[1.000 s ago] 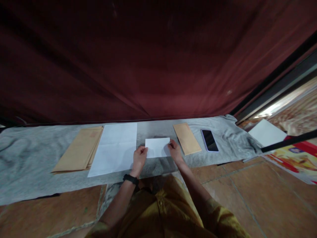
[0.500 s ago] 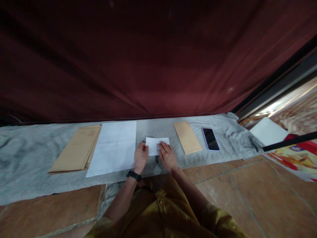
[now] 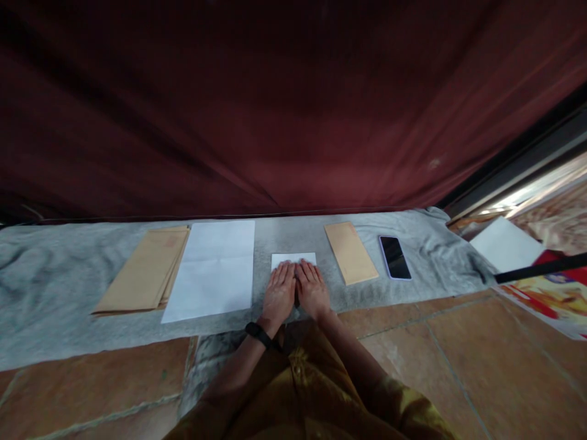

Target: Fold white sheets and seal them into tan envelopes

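Observation:
A small folded white paper lies on the grey cloth in front of me. My left hand and my right hand rest side by side on its near part, fingers stretched out flat and pressed down. Only the paper's far strip shows past my fingertips. A black band sits on my left wrist. To the left lie a large white sheet and a stack of brown envelopes. One brown envelope lies to the right.
A dark phone lies face up right of the single envelope. A dark red curtain hangs behind the cloth. Tiled floor runs in front of it. At the far right are a white sheet, a black bar and a colourful print.
Both hands moved inward from the paper's side edges and now lie flat together on top of it. The paper looks smaller than a second ago. The view shifted slightly.

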A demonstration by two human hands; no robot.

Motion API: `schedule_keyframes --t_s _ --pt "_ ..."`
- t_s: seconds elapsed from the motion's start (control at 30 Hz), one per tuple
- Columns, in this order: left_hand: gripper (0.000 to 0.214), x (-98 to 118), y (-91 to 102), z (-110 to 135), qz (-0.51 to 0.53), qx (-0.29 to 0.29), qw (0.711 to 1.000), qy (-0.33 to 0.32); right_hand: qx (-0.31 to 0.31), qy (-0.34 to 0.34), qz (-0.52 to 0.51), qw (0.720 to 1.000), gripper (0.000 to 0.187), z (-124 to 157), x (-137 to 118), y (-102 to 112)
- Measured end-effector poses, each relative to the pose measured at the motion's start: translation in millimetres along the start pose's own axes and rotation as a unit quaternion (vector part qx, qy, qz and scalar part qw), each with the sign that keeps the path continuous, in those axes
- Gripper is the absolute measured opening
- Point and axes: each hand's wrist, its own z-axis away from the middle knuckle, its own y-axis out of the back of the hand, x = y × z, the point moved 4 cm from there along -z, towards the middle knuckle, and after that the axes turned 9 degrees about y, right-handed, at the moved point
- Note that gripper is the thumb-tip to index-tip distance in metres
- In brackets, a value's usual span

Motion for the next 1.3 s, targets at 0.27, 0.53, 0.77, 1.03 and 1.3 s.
schedule_keyframes --t_s 0.27,0.53,0.77,1.03,1.3 --pt "0.06 -17 -0.4 3 -0.044 0.022 0.997 0.06 0.014 -0.039 0.023 0.999 0.05 5 5 1" --pt "0.055 -25 1.5 7 -0.045 0.053 0.995 0.071 0.068 -0.075 0.054 0.993 0.051 22 25 1" --pt "0.055 -33 4.5 10 -0.054 0.084 0.994 0.052 0.126 -0.087 0.043 0.987 0.047 25 32 1" --pt "0.046 -16 5.2 19 -0.038 0.055 0.998 -0.022 0.204 -0.118 -0.068 0.969 0.028 12 41 4" --pt "0.048 -14 14.0 12 -0.049 0.028 0.998 -0.012 0.178 -0.172 -0.285 0.926 0.031 4 43 2"
